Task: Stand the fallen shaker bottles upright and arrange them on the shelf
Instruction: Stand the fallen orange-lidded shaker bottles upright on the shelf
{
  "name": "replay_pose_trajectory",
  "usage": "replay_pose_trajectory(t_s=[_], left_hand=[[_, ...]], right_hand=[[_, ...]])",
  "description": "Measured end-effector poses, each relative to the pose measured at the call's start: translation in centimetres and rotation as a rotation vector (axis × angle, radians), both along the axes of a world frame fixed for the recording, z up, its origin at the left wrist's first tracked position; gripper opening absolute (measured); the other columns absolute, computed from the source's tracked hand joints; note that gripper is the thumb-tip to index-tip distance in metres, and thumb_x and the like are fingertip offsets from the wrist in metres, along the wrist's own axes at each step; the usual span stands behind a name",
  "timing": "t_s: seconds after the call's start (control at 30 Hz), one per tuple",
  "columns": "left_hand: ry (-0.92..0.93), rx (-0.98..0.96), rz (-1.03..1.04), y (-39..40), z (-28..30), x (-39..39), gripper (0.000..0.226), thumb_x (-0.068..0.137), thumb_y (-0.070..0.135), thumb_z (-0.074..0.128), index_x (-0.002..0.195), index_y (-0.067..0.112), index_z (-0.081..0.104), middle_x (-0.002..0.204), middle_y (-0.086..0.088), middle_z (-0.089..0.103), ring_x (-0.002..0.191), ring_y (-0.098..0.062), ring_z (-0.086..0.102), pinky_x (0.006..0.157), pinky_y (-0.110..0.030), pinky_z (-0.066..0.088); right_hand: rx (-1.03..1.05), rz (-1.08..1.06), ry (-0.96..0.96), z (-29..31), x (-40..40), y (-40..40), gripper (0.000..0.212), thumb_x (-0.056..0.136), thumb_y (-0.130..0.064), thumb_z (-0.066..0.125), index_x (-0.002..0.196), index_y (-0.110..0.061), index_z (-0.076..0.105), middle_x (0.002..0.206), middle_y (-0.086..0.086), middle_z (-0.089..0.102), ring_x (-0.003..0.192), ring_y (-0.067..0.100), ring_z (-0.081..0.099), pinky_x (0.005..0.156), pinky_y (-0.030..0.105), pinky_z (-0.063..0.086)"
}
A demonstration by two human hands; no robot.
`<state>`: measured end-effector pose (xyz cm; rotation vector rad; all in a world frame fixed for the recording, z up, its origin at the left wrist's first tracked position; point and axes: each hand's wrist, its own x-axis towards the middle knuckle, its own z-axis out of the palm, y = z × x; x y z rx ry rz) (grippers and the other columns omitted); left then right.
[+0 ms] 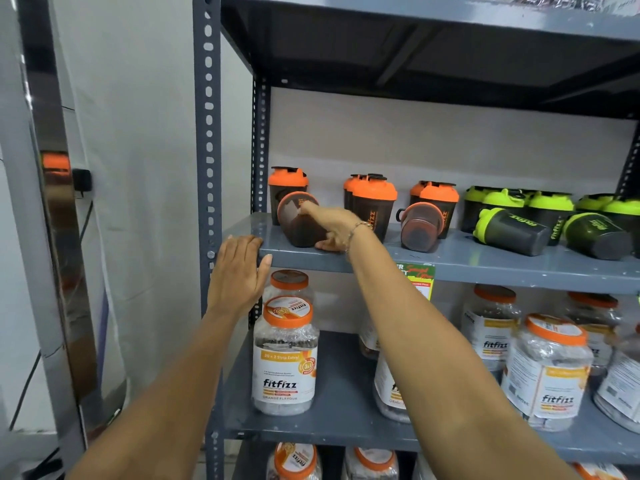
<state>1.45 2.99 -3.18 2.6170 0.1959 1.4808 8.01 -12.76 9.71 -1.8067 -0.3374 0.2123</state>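
On the grey metal shelf (485,263), a dark shaker bottle (296,220) lies on its side at the left, base toward me. My right hand (332,228) is closed around its right side. My left hand (239,275) rests flat on the shelf's front left corner, holding nothing. A second fallen orange shaker (420,223) lies further right. Two green-lidded shakers (512,232) (597,233) also lie on their sides. Upright orange-lidded shakers (372,202) and upright green-lidded shakers (550,206) stand behind them.
The slotted grey upright post (207,133) stands just left of my left hand. Clear fitfizz jars with orange lids (285,355) fill the shelf below. Another shelf board (450,46) hangs overhead. A white wall and a shiny metal frame (52,202) are at left.
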Motion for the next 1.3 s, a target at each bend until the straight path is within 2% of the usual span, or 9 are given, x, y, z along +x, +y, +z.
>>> replay_pose_trajectory(t_s=[0.1, 0.23, 0.37, 0.47, 0.6, 0.73, 0.87, 1.0, 1.3], left_hand=[[0.008, 0.019, 0.006, 0.0, 0.0, -0.1, 0.048, 0.095, 0.041, 0.031, 0.119, 0.006, 0.054, 0.115, -0.012, 0.059, 0.112, -0.027, 0.052, 0.111, -0.042, 0.033], [-0.01, 0.022, 0.007, 0.1, -0.1, 0.0, 0.046, 0.095, 0.039, 0.033, 0.118, 0.006, 0.055, 0.113, -0.012, 0.059, 0.11, -0.028, 0.053, 0.109, -0.044, 0.034], [-0.02, 0.01, 0.011, 0.0, -0.1, 0.2, 0.046, 0.094, 0.04, 0.034, 0.118, 0.006, 0.055, 0.114, -0.013, 0.06, 0.111, -0.03, 0.054, 0.107, -0.045, 0.038], [-0.004, -0.002, 0.01, 0.1, -0.1, 0.2, 0.05, 0.094, 0.042, 0.032, 0.119, 0.006, 0.055, 0.117, -0.013, 0.06, 0.113, -0.031, 0.054, 0.109, -0.043, 0.035], [-0.011, 0.013, 0.014, 0.1, -0.2, 0.3, 0.05, 0.094, 0.041, 0.032, 0.118, 0.005, 0.056, 0.115, -0.014, 0.06, 0.112, -0.031, 0.054, 0.111, -0.043, 0.032], [-0.023, 0.031, 0.023, 0.2, -0.4, 0.5, 0.05, 0.094, 0.04, 0.031, 0.117, 0.004, 0.057, 0.114, -0.015, 0.06, 0.11, -0.032, 0.055, 0.11, -0.043, 0.032], [-0.042, 0.039, 0.026, 0.2, -0.4, 0.5, 0.049, 0.093, 0.039, 0.034, 0.115, 0.003, 0.058, 0.113, -0.015, 0.061, 0.108, -0.034, 0.056, 0.108, -0.044, 0.035], [-0.041, 0.034, 0.021, 0.2, -0.3, 0.5, 0.05, 0.093, 0.039, 0.032, 0.116, 0.003, 0.059, 0.114, -0.015, 0.061, 0.109, -0.033, 0.057, 0.109, -0.044, 0.034], [-0.015, 0.03, 0.03, 0.0, -0.3, 0.4, 0.051, 0.093, 0.04, 0.032, 0.119, 0.004, 0.057, 0.116, -0.015, 0.06, 0.112, -0.032, 0.055, 0.112, -0.042, 0.029]], right_hand=[[0.261, 0.075, 0.29, 0.4, 0.4, -1.9, 0.043, 0.077, -0.037, 0.072, 0.107, -0.011, 0.054, 0.108, 0.014, 0.06, 0.092, 0.026, 0.062, 0.049, 0.029, 0.057], [0.544, 0.234, 0.509, -0.3, 1.1, -2.6, 0.062, 0.079, -0.028, 0.074, 0.128, -0.002, 0.047, 0.124, 0.023, 0.058, 0.099, 0.035, 0.062, 0.059, 0.041, 0.06], [0.722, 0.381, 0.455, -1.5, 1.5, -2.1, 0.065, 0.082, -0.019, 0.073, 0.138, -0.011, 0.042, 0.136, 0.025, 0.051, 0.122, 0.038, 0.054, 0.082, 0.048, 0.057], [0.769, 0.434, 0.366, -1.7, 2.2, -2.1, 0.055, 0.082, -0.013, 0.071, 0.131, -0.01, 0.048, 0.132, 0.025, 0.054, 0.124, 0.036, 0.053, 0.088, 0.048, 0.056], [0.493, 0.396, 0.16, -1.6, 3.0, -1.6, 0.046, 0.086, -0.004, 0.067, 0.128, 0.004, 0.049, 0.124, 0.021, 0.059, 0.115, 0.029, 0.06, 0.084, 0.036, 0.057], [0.209, 0.261, -0.085, -2.2, 3.7, -0.2, 0.035, 0.081, 0.002, 0.071, 0.114, 0.005, 0.061, 0.122, 0.024, 0.064, 0.118, 0.036, 0.06, 0.103, 0.044, 0.048], [-0.061, 0.168, -0.29, -1.9, 4.7, 0.8, 0.029, 0.078, -0.013, 0.078, 0.1, -0.009, 0.06, 0.097, 0.009, 0.069, 0.087, 0.019, 0.065, 0.074, 0.028, 0.055], [-0.255, 0.078, -0.372, -2.1, 5.5, 1.6, 0.067, 0.075, -0.023, 0.08, 0.125, -0.005, 0.041, 0.121, 0.009, 0.058, 0.114, 0.024, 0.055, 0.102, 0.04, 0.046], [-0.349, 0.019, -0.431, -2.3, 5.8, 2.1, 0.067, 0.078, -0.027, 0.076, 0.131, -0.007, 0.04, 0.132, 0.011, 0.055, 0.122, 0.027, 0.052, 0.101, 0.036, 0.042]])
